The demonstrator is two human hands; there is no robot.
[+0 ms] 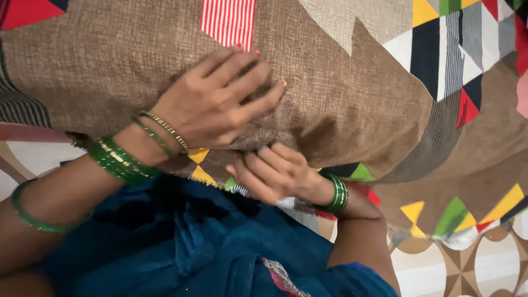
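A plump pillow in a brown textured cover point(341, 93) with coloured triangle patches fills the upper view. My left hand point(214, 102) lies flat on top of it, fingers spread, pressing the fabric. My right hand point(272, 170) is under the pillow's near edge, fingers curled around the bunched cover hem. Both wrists carry green bangles; the left one also has thin gold ones.
A matching brown patchwork bedsheet point(484, 154) lies to the right and below the pillow. My blue garment point(181, 242) covers the lower middle. A red-and-white striped patch point(228, 22) shows on the pillow's far side. Patterned floor point(473, 264) appears at bottom right.
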